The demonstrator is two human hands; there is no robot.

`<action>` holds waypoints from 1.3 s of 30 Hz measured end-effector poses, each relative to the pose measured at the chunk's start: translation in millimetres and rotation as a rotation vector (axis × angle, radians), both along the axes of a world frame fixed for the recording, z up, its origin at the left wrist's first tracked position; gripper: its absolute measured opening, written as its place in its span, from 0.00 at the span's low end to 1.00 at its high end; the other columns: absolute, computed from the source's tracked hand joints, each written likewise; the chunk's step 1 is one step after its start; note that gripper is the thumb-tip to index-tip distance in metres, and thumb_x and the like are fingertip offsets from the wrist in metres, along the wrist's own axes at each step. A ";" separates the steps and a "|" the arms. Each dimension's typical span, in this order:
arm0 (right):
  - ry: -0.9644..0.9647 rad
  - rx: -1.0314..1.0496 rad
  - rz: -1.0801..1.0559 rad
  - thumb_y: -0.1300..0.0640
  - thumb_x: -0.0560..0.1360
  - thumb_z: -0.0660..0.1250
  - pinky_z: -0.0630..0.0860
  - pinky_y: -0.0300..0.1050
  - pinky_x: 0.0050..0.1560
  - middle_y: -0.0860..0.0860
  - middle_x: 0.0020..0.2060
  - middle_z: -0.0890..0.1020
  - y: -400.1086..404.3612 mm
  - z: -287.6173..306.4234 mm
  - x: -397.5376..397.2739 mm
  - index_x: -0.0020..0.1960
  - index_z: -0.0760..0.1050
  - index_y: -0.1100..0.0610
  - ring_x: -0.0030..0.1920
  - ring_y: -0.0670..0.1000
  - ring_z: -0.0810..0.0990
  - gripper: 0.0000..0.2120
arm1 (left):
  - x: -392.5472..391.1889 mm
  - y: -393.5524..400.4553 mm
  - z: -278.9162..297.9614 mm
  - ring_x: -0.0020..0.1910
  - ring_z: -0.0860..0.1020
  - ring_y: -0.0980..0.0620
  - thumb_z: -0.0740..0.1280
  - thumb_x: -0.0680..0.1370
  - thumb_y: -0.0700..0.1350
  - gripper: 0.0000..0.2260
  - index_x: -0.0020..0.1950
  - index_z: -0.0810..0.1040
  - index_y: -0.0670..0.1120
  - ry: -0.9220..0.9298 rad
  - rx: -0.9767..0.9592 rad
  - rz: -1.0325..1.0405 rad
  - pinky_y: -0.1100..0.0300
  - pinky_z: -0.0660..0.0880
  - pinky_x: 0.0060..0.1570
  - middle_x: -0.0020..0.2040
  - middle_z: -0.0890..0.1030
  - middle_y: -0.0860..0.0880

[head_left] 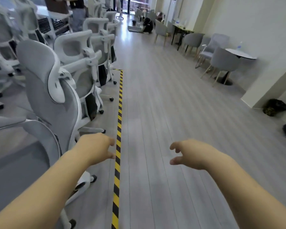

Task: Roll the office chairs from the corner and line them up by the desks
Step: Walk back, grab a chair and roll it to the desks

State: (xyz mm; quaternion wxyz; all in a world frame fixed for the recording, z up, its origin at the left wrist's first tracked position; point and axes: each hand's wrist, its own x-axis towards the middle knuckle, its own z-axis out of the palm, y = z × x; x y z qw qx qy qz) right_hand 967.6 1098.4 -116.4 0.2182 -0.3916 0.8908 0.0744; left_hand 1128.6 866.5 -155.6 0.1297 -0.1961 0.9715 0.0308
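Note:
A row of grey mesh office chairs with white frames runs along the left, backs toward the aisle. The nearest chair [45, 90] stands at my left, and another chair [76, 52] follows farther up the row. Desks [56, 15] with keyboards lie beyond them at the upper left. My left hand [96, 147] reaches forward just right of the nearest chair, fingers apart, holding nothing. Over the bare floor, my right hand [188, 153] is stretched out with curled, spread fingers, also holding nothing.
A yellow-black tape line [120, 113] marks the floor beside the chair row. Grey lounge chairs [223, 61] and a round table [241, 54] line the right wall. Dark bags [274, 107] lie by a pillar. A person [148, 23] crouches far down the aisle.

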 end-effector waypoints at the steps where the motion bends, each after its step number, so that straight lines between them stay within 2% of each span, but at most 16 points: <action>1: -0.013 -0.003 0.023 0.39 0.73 0.64 0.70 0.45 0.55 0.46 0.63 0.74 -8.9 0.0 -15.6 0.69 0.64 0.45 0.61 0.51 0.73 0.27 | -8.2 -5.1 0.8 0.56 0.76 0.51 0.63 0.74 0.62 0.22 0.65 0.69 0.56 -0.005 -0.004 0.030 0.56 0.75 0.49 0.61 0.76 0.52; 7: -0.011 -0.014 0.222 0.40 0.73 0.65 0.71 0.46 0.57 0.46 0.63 0.74 -81.5 -2.4 -112.5 0.69 0.64 0.46 0.61 0.51 0.74 0.27 | -55.2 -34.4 7.6 0.55 0.75 0.50 0.63 0.75 0.59 0.17 0.61 0.71 0.54 -0.017 -0.039 0.226 0.58 0.69 0.44 0.59 0.75 0.51; 11: 0.007 -0.012 0.415 0.40 0.74 0.64 0.71 0.46 0.57 0.47 0.63 0.74 -138.3 -2.6 -169.7 0.69 0.64 0.47 0.61 0.51 0.73 0.27 | -81.3 -51.5 10.0 0.53 0.75 0.50 0.63 0.74 0.59 0.13 0.56 0.72 0.55 0.001 -0.034 0.427 0.56 0.72 0.43 0.55 0.76 0.53; 14: 0.011 0.015 0.568 0.40 0.74 0.63 0.72 0.48 0.57 0.47 0.64 0.74 -179.6 0.9 -205.0 0.69 0.63 0.47 0.61 0.52 0.74 0.27 | -99.8 -58.8 13.4 0.52 0.75 0.52 0.63 0.74 0.60 0.12 0.52 0.73 0.54 0.022 -0.017 0.574 0.59 0.68 0.38 0.54 0.75 0.54; 18: 0.020 0.012 0.745 0.40 0.74 0.64 0.73 0.49 0.58 0.48 0.63 0.75 -240.2 5.2 -238.8 0.69 0.64 0.46 0.61 0.52 0.74 0.27 | -114.8 -69.9 18.3 0.55 0.75 0.52 0.62 0.74 0.61 0.16 0.59 0.72 0.57 0.062 -0.037 0.728 0.58 0.69 0.42 0.57 0.75 0.55; 21: 0.008 0.009 0.860 0.41 0.74 0.64 0.73 0.48 0.57 0.47 0.63 0.75 -289.8 4.8 -250.5 0.70 0.64 0.46 0.60 0.52 0.74 0.26 | -118.0 -84.1 20.0 0.55 0.75 0.52 0.62 0.74 0.61 0.16 0.58 0.73 0.57 0.094 -0.074 0.835 0.56 0.73 0.44 0.58 0.75 0.56; 28: 0.006 -0.058 1.069 0.41 0.75 0.63 0.74 0.47 0.56 0.48 0.62 0.75 -411.2 -1.6 -243.3 0.69 0.64 0.48 0.59 0.52 0.74 0.26 | -131.8 -143.5 17.5 0.56 0.74 0.53 0.62 0.75 0.59 0.16 0.60 0.72 0.55 0.226 -0.179 0.987 0.56 0.72 0.44 0.57 0.74 0.57; 32: 0.016 -0.127 1.186 0.42 0.75 0.63 0.75 0.52 0.55 0.50 0.58 0.77 -468.6 0.3 -231.6 0.63 0.69 0.50 0.56 0.53 0.75 0.20 | -140.8 -186.4 17.0 0.59 0.71 0.52 0.63 0.75 0.56 0.17 0.63 0.70 0.54 0.261 -0.202 1.064 0.56 0.73 0.49 0.60 0.72 0.55; 34: 0.037 -0.185 1.258 0.43 0.75 0.63 0.75 0.51 0.54 0.51 0.57 0.77 -493.2 2.4 -227.7 0.62 0.70 0.51 0.55 0.54 0.75 0.19 | -146.6 -202.2 18.5 0.59 0.71 0.51 0.63 0.75 0.55 0.19 0.64 0.68 0.54 0.251 -0.199 1.115 0.57 0.72 0.47 0.61 0.70 0.54; 36: 0.032 -0.260 1.313 0.43 0.75 0.62 0.73 0.48 0.55 0.49 0.60 0.75 -518.5 2.4 -226.0 0.66 0.68 0.49 0.59 0.54 0.73 0.21 | -150.6 -215.3 15.8 0.58 0.72 0.51 0.64 0.75 0.54 0.19 0.65 0.67 0.53 0.255 -0.198 1.181 0.59 0.69 0.42 0.61 0.70 0.54; 39: 0.006 -0.366 1.402 0.44 0.75 0.62 0.72 0.50 0.59 0.48 0.65 0.72 -554.7 -2.1 -220.7 0.68 0.66 0.48 0.63 0.53 0.71 0.23 | -154.6 -225.9 9.8 0.54 0.76 0.48 0.69 0.72 0.55 0.22 0.63 0.70 0.53 0.206 -0.249 1.271 0.56 0.73 0.42 0.59 0.73 0.54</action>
